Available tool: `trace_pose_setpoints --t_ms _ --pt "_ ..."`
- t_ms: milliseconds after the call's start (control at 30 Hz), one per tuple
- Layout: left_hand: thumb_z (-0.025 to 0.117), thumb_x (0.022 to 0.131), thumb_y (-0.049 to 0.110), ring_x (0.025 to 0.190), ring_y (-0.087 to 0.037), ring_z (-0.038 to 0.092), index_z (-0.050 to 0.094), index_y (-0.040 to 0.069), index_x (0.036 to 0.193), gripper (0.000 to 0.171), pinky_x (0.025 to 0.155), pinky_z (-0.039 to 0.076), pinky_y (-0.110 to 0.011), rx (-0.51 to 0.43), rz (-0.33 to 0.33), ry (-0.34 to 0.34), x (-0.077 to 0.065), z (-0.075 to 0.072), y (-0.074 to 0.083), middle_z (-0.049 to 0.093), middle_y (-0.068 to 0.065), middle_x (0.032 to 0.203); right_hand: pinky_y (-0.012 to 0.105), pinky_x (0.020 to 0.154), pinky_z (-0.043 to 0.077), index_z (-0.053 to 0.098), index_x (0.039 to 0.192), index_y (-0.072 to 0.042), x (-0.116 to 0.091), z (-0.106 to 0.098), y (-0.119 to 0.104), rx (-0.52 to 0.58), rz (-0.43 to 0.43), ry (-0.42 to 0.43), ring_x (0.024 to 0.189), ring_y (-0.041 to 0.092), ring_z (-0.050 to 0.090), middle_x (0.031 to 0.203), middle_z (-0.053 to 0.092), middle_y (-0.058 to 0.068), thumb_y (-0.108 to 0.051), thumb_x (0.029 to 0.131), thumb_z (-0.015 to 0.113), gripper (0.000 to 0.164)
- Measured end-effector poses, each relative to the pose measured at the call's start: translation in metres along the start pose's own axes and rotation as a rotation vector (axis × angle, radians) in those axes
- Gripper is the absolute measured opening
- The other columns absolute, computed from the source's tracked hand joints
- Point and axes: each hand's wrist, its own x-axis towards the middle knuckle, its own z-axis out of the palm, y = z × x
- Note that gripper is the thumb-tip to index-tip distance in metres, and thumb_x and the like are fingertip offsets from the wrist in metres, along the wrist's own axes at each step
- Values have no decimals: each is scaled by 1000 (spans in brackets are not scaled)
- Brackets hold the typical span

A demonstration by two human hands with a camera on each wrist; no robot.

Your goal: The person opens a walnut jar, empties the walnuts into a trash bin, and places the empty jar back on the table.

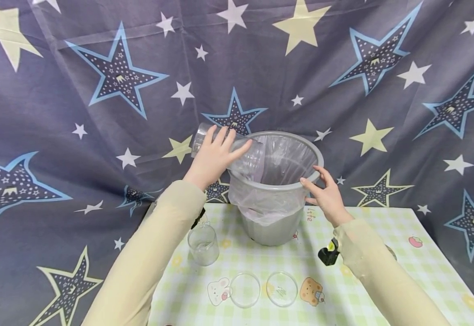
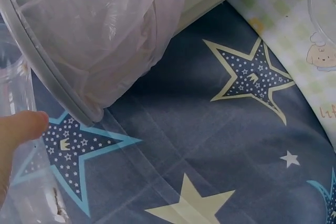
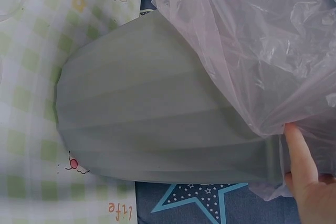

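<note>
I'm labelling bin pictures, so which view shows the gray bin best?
The head view: the gray bin shows from rim to base, opening included. The left wrist view catches only part of its rim, liner and side; the right wrist view shows side and liner closely, cropped.

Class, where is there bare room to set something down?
On the green-and-white checked cloth, bare patches lie right of the right cream sleeve, and between the round grey bin, short clear cup and two flat clear discs. Crowded: the bin's rim, with the left hand, a tilted clear cylindrical container and the right hand.
</note>
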Motion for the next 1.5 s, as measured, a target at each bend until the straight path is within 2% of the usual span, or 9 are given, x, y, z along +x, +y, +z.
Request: trace_pose_setpoints --t_ms 133,300,600,833,900,967,1167,1367,1500 --pt "63 80 -4 126 -35 44 40 32 141 74 110 28 -53 82 105 51 5 -3 1 50 -16 133 41 92 50 19 152 -19 0 0 -1 -3 -4 -1 134 39 36 157 -1 16 -30 92 60 73" --pt "61 83 -1 125 -28 44 36 35 141 72 113 25 -48 217 211 116 13 -4 7 48 -11 134 43 95 48 17 152 -20 1 -1 2 -1 0 -6 135 37 35 158 -3 15 -29 93 59 73" --pt "59 84 4 126 -26 44 36 37 140 69 113 25 -46 335 266 126 15 -3 9 46 -8 136 45 96 47 16 152 -21 1 0 2 -7 -5 -12 138 35 32 158 -4 14 -31 93 59 75" --pt "44 92 -2 130 -21 40 31 40 142 67 115 20 -45 455 319 196 16 -6 9 42 -2 141 45 96 47 16 152 -21 1 -1 2 -6 -6 -11 138 35 31 158 -2 13 -31 92 59 74" --pt "44 92 -1 129 -21 40 31 40 142 65 115 22 -44 457 316 205 16 -6 10 43 -1 140 46 96 47 16 152 -21 1 -1 2 -9 -4 -11 138 35 30 158 -2 14 -31 92 59 75" --pt "48 90 0 129 -22 40 33 38 142 66 114 22 -45 385 262 184 16 -6 10 44 -2 140 46 97 47 16 153 -21 1 0 2 -10 -2 -12 139 35 30 158 -2 14 -31 93 59 75" --pt "58 83 -8 131 -30 37 39 33 142 75 111 22 -51 7 -75 62 10 -4 10 43 -11 140 46 97 46 15 153 -21 0 0 1 -13 -2 -14 139 35 29 158 -3 14 -31 93 59 75" --pt "79 70 12 127 -35 41 41 24 141 82 108 28 -55 -185 -255 48 -1 -1 10 46 -18 136 46 97 46 16 153 -22 -1 0 0 -13 -1 -13 139 35 29 158 -3 14 -32 92 59 75" --pt "85 66 25 126 -34 42 37 19 143 91 106 30 -54 -275 -352 31 -8 2 11 46 -18 135 45 97 47 15 153 -22 -1 0 0 -10 2 -18 139 35 29 158 -4 13 -32 93 59 75"
